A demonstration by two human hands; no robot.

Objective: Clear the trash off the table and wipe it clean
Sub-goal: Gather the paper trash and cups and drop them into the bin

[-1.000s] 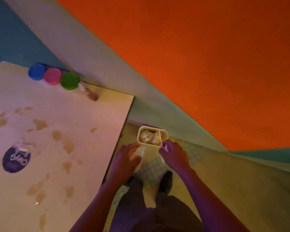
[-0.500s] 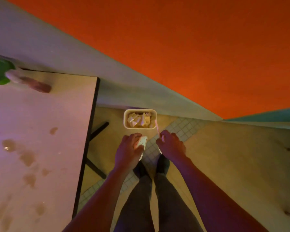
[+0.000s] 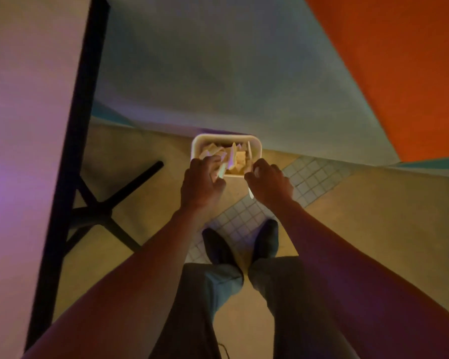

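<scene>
I count one bin (image 3: 227, 139) on the floor, just beyond both sets of fingertips. My left hand (image 3: 201, 183) curls round one pale scrap (image 3: 222, 170) over its near rim; my right hand (image 3: 270, 185) pinches one thin stick (image 3: 250, 192), fingers bent.

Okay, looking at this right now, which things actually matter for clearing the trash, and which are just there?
Part of the job:
- bin on the floor, holding pale scraps
- left hand, gripping a pale scrap at the bin's rim
- right hand, holding a thin white utensil
- table, to be wiped

Just there:
- table base
- shoes
- tiled floor patch
- orange wall
</scene>
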